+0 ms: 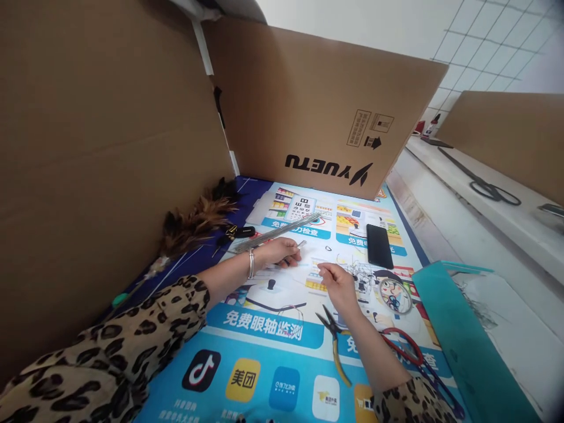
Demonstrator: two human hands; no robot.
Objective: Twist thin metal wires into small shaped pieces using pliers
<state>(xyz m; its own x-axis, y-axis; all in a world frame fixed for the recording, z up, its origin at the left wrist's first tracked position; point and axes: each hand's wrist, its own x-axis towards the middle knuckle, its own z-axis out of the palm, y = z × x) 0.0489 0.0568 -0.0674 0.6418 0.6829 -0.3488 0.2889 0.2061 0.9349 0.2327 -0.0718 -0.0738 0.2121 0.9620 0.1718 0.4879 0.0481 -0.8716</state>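
My left hand (278, 251) rests on the printed table mat (264, 329), fingers curled round a thin grey tool whose tip pokes out to the right. My right hand (337, 283) is a short way to the right, thumb and forefinger pinched on something very thin that I cannot make out. A metal ruler (275, 232) lies just behind the left hand. A tangle of thin wire bits (361, 273) lies right of the right hand. Yellow-handled pliers (335, 335) lie under my right wrist.
A black phone (379, 245) lies behind the wire. Red-handled scissors (412, 352) and a small ring of wire (395, 295) lie at the right. A feather duster (194, 223) lies at the left. Cardboard walls (317, 117) enclose the mat. A teal folder (462, 341) leans at the right.
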